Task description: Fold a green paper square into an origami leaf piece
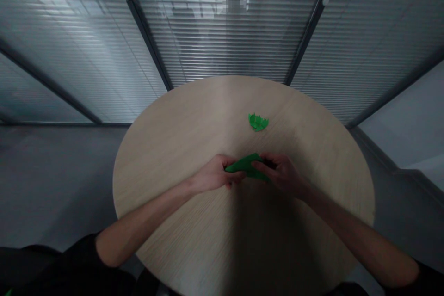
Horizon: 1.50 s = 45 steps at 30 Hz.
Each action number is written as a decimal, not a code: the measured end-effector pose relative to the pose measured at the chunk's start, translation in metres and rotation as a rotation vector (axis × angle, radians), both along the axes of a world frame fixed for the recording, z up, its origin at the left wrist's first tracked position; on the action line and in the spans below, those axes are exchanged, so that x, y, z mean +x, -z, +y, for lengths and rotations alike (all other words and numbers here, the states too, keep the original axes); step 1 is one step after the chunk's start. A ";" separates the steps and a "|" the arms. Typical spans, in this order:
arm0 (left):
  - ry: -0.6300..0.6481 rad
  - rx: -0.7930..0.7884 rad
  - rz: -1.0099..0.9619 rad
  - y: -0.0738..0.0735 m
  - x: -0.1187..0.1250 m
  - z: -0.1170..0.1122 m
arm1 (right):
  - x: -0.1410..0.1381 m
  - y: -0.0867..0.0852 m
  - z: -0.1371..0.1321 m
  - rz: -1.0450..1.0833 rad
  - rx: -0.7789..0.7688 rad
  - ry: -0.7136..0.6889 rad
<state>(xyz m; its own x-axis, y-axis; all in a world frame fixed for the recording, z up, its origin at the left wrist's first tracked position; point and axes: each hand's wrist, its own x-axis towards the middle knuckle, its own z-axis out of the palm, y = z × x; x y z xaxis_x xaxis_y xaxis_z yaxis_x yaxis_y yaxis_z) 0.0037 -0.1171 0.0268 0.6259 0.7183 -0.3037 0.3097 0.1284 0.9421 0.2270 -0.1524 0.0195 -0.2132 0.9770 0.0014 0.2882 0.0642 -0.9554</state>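
A folded piece of green paper (247,165) is held between both my hands just above the round wooden table (194,120). My left hand (212,175) pinches its left end with fingers closed. At the right end, my right hand (282,173) grips the paper with fingers curled over it. Farther back on the table lies a small folded green paper figure (258,122), apart from both hands.
Behind the table stand glass walls with horizontal blinds (222,32) and dark frames. Grey floor (52,185) surrounds the table on the left and right. The table's near edge lies between my forearms.
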 end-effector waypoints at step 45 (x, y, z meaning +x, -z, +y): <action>0.062 0.140 0.072 0.000 0.000 -0.004 | -0.008 -0.003 -0.002 -0.168 0.136 -0.067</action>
<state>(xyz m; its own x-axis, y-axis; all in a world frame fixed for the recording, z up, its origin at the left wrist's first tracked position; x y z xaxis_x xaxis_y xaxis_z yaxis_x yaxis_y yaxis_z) 0.0041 -0.1213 0.0263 0.6509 0.7173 -0.2485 0.3800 -0.0245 0.9246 0.2187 -0.1544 0.0220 -0.2858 0.9540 0.0909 0.4338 0.2133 -0.8754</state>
